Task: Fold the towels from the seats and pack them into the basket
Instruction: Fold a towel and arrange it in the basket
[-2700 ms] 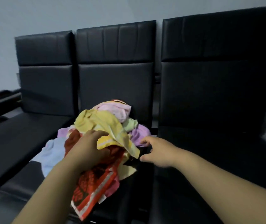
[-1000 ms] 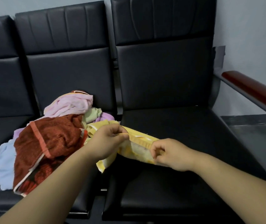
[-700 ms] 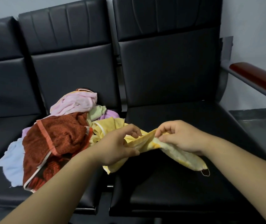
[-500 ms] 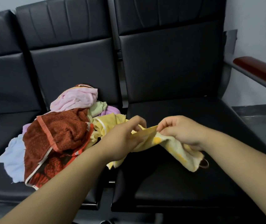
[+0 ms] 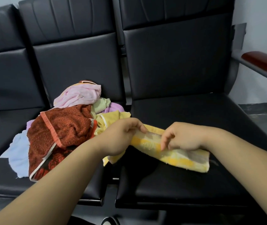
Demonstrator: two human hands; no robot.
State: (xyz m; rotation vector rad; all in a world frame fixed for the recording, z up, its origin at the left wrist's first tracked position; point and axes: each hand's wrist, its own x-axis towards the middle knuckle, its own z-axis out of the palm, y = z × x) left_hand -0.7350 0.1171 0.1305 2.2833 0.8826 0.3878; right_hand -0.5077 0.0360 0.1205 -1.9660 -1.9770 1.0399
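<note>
Left grip (image 5: 121, 137) clamped on the left end of the yellow towel (image 5: 178, 157), fingers curled over its far edge. Right grip (image 5: 184, 137) closed on the same towel further right, fingertips bent down onto the cloth. Pulled out into a long band, low over the near part of the right seat (image 5: 194, 111).

Heaped on the middle seat (image 5: 74, 184), just left: red towel (image 5: 61, 130) in front, pink towel (image 5: 79, 95) on top at the far side, pale blue towel (image 5: 19, 153) at the near left, second yellow towel (image 5: 111, 118) just beyond the left grip. At far right, a wooden armrest (image 5: 262, 62).
</note>
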